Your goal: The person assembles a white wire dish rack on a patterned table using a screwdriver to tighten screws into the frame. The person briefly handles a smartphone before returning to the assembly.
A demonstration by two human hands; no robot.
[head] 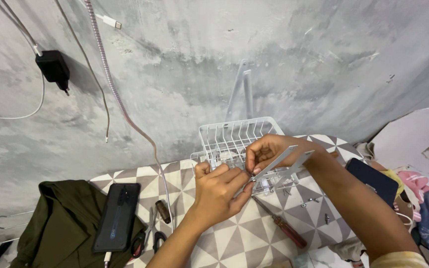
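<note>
My left hand [218,192] and my right hand [268,153] meet over a patterned table [254,233], both pinching the lower end of a flat grey metal bracket [284,164] that slants up to the right. Whatever small part sits between the fingertips is hidden. Just behind the hands stands a white wire basket [229,139]. A second pair of grey metal bars [242,92] leans against the concrete wall above the basket.
A red-handled screwdriver [283,226] and loose screws [310,201] lie right of my left wrist. A black phone [117,216] rests on a green cloth [60,218], with scissors [152,238] beside it. Cables and a black charger [53,68] hang on the wall. A dark tablet [373,179] lies right.
</note>
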